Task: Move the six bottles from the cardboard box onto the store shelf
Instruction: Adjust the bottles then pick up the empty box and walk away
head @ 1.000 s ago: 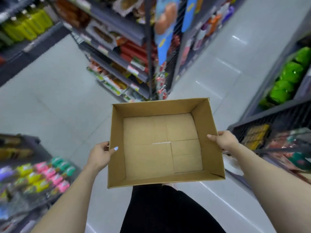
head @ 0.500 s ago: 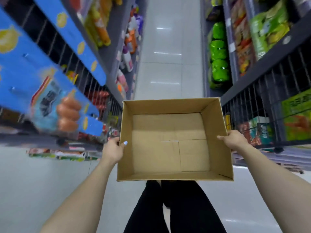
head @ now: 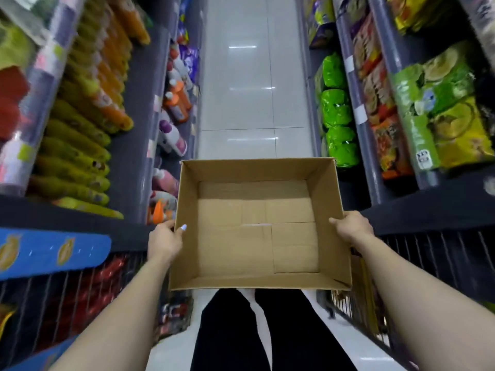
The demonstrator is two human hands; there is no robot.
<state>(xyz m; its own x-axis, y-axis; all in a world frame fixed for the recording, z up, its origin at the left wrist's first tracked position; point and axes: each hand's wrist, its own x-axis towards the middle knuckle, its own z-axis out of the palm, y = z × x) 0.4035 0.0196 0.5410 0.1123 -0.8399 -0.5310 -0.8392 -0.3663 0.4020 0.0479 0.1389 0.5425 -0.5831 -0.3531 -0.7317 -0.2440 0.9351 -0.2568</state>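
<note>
I hold an open brown cardboard box (head: 257,236) level in front of me, above my legs. Nothing lies inside it; only its bare taped bottom shows. My left hand (head: 166,239) grips the box's left wall, thumb over the rim. My right hand (head: 352,230) grips the right wall the same way. Yellow and orange bottles (head: 80,145) lie in rows on the store shelf (head: 128,156) at my left. More white, orange and pink bottles (head: 174,103) stand on a lower shelf beside the aisle.
A white tiled aisle (head: 238,89) runs straight ahead between two dark shelf units. Green packs (head: 336,113) and snack bags (head: 439,116) fill the right shelves. Wire baskets (head: 439,261) stick out at hip height on both sides, with a blue sign (head: 53,250) at left.
The view has swung round from an aisle end to face straight down the aisle between the shelves. The box stays held in both hands, still with nothing in it.
</note>
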